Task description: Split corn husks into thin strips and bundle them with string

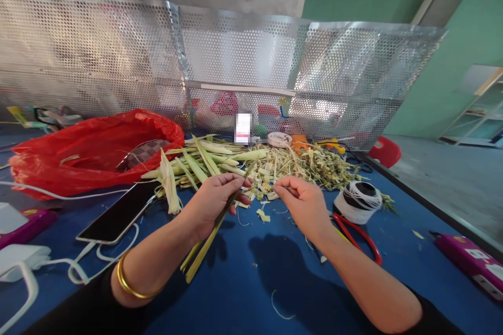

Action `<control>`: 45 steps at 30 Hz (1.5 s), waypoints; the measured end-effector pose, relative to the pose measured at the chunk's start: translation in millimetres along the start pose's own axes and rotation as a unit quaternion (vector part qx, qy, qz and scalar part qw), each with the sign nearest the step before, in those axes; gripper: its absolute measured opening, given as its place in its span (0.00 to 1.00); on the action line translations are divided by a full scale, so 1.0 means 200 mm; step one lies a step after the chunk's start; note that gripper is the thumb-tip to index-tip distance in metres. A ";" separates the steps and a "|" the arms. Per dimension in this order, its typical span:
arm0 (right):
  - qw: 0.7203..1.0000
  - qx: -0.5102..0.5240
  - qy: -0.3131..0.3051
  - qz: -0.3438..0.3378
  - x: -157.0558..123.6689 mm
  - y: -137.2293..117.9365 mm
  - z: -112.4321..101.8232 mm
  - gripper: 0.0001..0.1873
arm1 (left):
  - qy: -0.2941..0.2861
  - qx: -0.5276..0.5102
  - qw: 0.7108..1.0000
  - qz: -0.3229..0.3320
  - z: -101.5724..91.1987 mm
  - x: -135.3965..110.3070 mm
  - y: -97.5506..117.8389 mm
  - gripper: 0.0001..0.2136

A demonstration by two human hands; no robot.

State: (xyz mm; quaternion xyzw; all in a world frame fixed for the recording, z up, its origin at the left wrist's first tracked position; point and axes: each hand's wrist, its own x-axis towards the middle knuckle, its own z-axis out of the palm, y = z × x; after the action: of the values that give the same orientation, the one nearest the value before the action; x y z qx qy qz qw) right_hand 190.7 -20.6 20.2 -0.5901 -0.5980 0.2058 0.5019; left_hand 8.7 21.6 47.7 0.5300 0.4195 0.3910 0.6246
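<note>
My left hand [214,201] is closed around long, narrow green leaf strips [206,254], which look like corn husk and hang down toward me. To its right, my right hand [304,204] is in a pinch over the blue table; whatever lies between the fingertips is too small to make out. Behind both hands spreads a pile of pale green husks [208,159], with a heap of thin dried shreds [318,165] on its right side. A spool of white thread [358,203] stands beyond my right wrist, and red-handled scissors [363,241] lie partly hidden behind my right forearm.
A red plastic bag [94,152] sits at the left, with a phone [116,214] and white cables before it. A roll of tape [280,139] is behind the pile. A purple power strip [469,259] lies far right. A perforated metal screen [239,52] borders the back.
</note>
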 end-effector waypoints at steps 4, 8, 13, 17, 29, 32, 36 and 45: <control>0.995 0.074 -0.054 0.032 -0.02 -0.01 0.03 0.11 | -0.119 -0.016 0.991 -0.056 0.03 -0.04 -0.01 0.06; 0.992 0.093 -0.070 0.041 -0.03 -0.03 0.04 0.10 | -0.154 -0.016 0.984 -0.089 0.03 -0.05 -0.02 0.07; 0.997 0.031 -0.067 -0.001 -0.04 -0.03 0.03 0.09 | -0.087 -0.014 0.994 -0.059 0.03 -0.02 -0.04 0.06; 0.997 -0.017 -0.051 -0.051 -0.04 -0.02 0.02 0.08 | -0.049 0.022 0.998 -0.027 0.03 -0.01 -0.04 0.06; 0.942 -0.172 -0.007 -0.287 -0.09 -0.05 -0.01 0.08 | -0.046 0.546 0.800 0.246 0.01 -0.06 -0.03 0.10; 0.953 -0.148 -0.036 -0.261 -0.07 -0.06 -0.02 0.07 | -0.126 0.559 0.783 0.241 0.01 -0.06 -0.04 0.10; 0.983 -0.066 -0.100 -0.140 -0.02 -0.04 -0.05 0.07 | -0.221 0.521 0.787 0.246 0.01 -0.06 -0.02 0.11; 0.937 0.234 -0.187 0.178 0.02 0.02 0.00 0.14 | -0.201 0.395 0.870 0.217 -0.01 -0.05 0.03 0.10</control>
State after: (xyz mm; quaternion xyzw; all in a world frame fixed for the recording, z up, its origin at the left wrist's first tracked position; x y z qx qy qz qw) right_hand 193.2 -16.4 18.9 -0.5035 -0.5010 0.5327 0.4602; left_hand 2.3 14.1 54.2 0.8773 0.2788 0.2037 0.3333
